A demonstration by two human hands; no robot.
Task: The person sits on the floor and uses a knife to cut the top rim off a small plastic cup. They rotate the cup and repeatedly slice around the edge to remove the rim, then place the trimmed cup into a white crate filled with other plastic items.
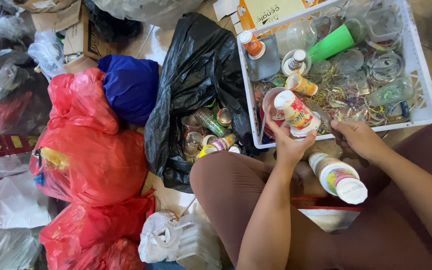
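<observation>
Knees (236, 185) over tiled floor (168, 197), bags (96, 160) around.

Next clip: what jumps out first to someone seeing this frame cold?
The heap of red plastic bags at left, with a blue bundle on top. At centre, an open black rubbish bag of used cups; top right, a white plastic crate of clear lids. The left hand holds a printed paper cup at the crate's edge.

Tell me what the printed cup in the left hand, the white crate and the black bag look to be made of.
The white printed cup in the left hand looks like thin plastic, glossy, with a rolled rim; possibly coated paper. The white lattice-walled crate seems rigid moulded plastic, matte, with slotted walls. The crumpled black bag looks like thin plastic film: shiny creases.
</observation>
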